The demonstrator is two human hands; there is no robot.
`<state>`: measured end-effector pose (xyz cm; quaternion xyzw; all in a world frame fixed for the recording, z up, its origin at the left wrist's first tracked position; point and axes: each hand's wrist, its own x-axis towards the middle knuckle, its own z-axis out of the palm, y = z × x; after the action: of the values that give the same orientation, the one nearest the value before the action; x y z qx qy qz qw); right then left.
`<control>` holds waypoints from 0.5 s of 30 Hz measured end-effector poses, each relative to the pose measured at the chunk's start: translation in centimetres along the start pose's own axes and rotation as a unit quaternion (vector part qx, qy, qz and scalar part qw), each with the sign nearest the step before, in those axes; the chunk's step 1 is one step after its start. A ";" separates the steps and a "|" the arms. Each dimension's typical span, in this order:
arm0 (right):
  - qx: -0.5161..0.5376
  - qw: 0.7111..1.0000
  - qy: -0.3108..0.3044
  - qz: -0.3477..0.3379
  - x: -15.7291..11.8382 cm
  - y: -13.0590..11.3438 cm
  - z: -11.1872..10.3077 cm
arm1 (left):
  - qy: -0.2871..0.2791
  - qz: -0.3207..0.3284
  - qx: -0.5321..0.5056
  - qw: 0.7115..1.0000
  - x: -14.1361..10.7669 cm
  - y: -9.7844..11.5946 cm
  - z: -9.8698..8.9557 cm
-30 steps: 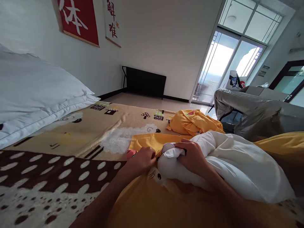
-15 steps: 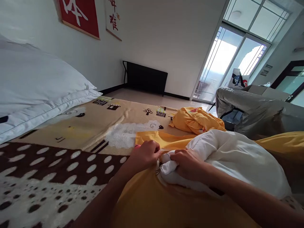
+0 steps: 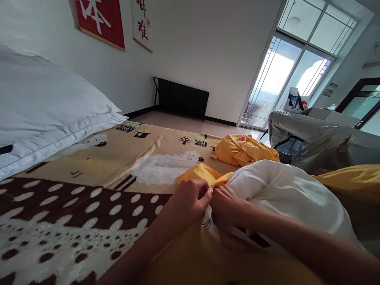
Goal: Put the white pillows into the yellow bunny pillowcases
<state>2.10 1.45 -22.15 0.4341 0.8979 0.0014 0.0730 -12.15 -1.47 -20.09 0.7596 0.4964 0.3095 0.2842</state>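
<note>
My left hand (image 3: 191, 200) is closed, with thumb and fingers pinching the edge of a yellow fabric cover (image 3: 200, 173). Right beside it, almost touching, my right hand (image 3: 227, 204) is also closed at the gathered yellow cloth. A puffy white pillow (image 3: 291, 194) bulges out to the right, behind my right forearm, with yellow cloth below and around it. The pillow's near corner is hidden by my hands. A dark label shows beneath my right wrist.
A patterned blanket (image 3: 118, 158) with sheep and dots covers the bed. White pillows (image 3: 56, 99) are stacked at the left. Crumpled yellow cloth (image 3: 245, 150) lies farther back. Plastic-wrapped furniture (image 3: 314, 130) stands at the right, and a black panel (image 3: 182, 97) leans by the wall.
My right hand has moved left against my left hand. The white pillow corner that showed between them is now hidden, and the yellow cover's edge is bunched up at my fingers.
</note>
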 end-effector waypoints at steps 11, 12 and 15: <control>0.116 0.979 0.058 -0.160 -4.3 4.5 -3.0 | 0.006 -0.017 0.065 0.998 0.5 -0.4 1.0; 0.139 0.976 0.052 -0.156 -4.6 5.4 -3.5 | 0.001 -0.019 0.070 0.997 0.5 -0.2 1.0; 0.145 0.982 0.047 -0.115 -4.7 8.6 -4.0 | -0.013 -0.034 0.090 0.995 0.3 0.1 1.0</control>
<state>11.17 3.43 -17.06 0.3337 0.9348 -0.1167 -0.0333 -11.24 -1.34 -20.58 0.7688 0.5438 0.2444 0.2312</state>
